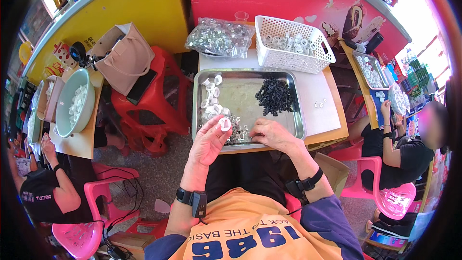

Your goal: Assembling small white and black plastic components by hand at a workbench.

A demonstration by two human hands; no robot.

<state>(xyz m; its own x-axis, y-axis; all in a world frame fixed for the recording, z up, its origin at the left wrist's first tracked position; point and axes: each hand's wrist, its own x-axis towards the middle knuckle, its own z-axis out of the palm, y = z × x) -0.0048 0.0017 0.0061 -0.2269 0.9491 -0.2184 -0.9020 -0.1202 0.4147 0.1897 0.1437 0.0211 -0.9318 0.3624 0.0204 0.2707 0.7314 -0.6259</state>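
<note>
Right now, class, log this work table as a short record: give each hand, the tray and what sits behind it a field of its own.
left hand: raised over the tray's near left edge, white round cap at its fingertips
right hand: palm down on small parts at the tray's near edge
metal tray: white caps left, dark pieces right
behind tray: white basket, clear bag of parts
</note>
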